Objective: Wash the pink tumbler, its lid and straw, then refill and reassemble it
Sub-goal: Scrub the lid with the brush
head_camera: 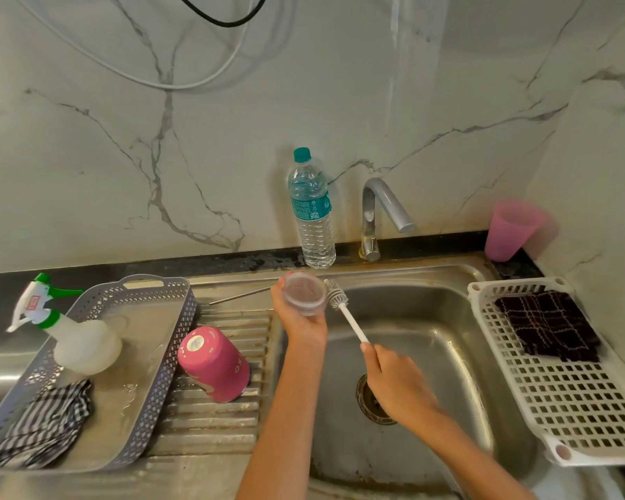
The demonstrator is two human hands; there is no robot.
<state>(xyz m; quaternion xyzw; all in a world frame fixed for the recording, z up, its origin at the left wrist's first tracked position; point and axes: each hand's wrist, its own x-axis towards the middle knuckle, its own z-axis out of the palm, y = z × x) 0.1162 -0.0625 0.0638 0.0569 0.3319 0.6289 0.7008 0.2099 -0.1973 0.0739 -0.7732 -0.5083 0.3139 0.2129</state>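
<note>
The pink tumbler (213, 363) stands upside down on the ribbed drainboard, left of the sink. My left hand (296, 313) grips the clear round lid (304, 292) over the sink's left edge. My right hand (394, 382) holds the white handle of a bottle brush (343, 308), whose bristle head touches the lid's right side. The metal straw (239, 295) lies on the drainboard behind the tumbler, pointing toward the lid.
A steel sink (430, 341) with a tap (377, 214), no water running. A water bottle (311, 211) stands at the back. Grey basket (159, 312) holds a spray bottle (73, 333) and checked cloth. White rack (563, 387) with dark cloth sits right; a pink cup (509, 230) is behind it.
</note>
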